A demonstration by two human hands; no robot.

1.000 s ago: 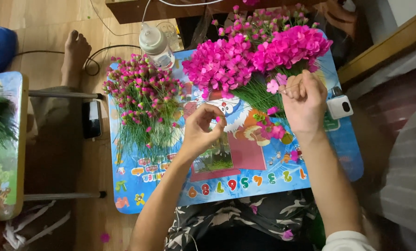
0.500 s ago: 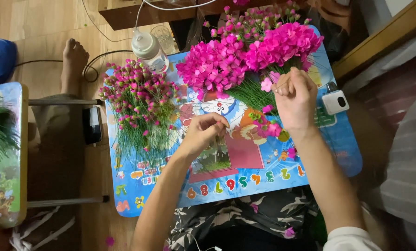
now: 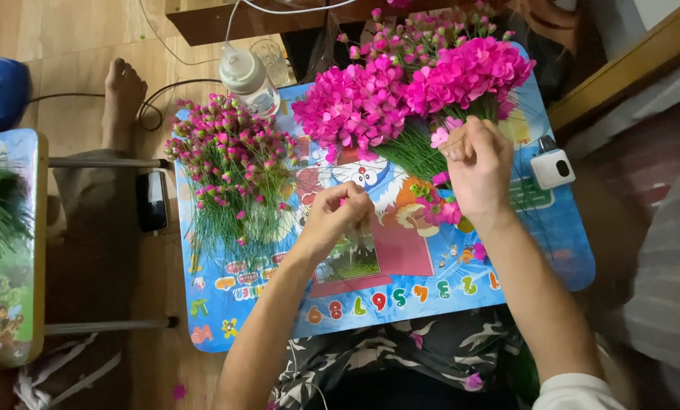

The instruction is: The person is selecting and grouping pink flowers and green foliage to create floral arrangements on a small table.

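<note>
My left hand (image 3: 338,215) rests over the middle of the small blue cartoon-print table (image 3: 431,292), fingers pinched together on a small pink piece. My right hand (image 3: 477,167) is raised near the back right, closed on a pale pink flower (image 3: 440,137) with thin green stems. A heap of open bright pink flowers (image 3: 408,89) lies at the back of the table. A bundle of pink buds on green stems (image 3: 234,171) lies on the left side. A few loose pink petals (image 3: 440,209) sit below my right hand.
A white plastic bottle (image 3: 247,76) and a clear glass (image 3: 270,59) stand at the back left. A small white device (image 3: 551,167) lies at the right edge. Another person's bare foot (image 3: 121,99), a phone (image 3: 154,201), a second small table (image 3: 9,250) and cables are at left.
My right hand has shifted slightly up and left with its flower. My left hand has stayed over the table's middle, fingers still pinched.
</note>
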